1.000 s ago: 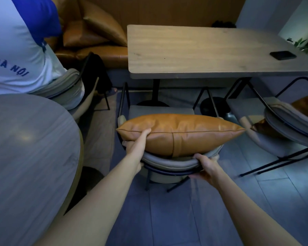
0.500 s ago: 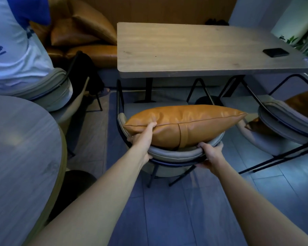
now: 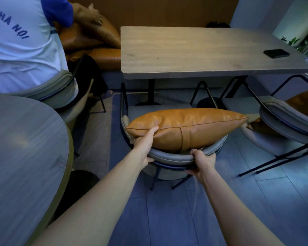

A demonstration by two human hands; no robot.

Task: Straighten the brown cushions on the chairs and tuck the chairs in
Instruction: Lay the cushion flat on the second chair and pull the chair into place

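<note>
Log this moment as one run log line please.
left hand: on brown cushion | right hand: gripping chair backrest | chair: not yet tucked
</note>
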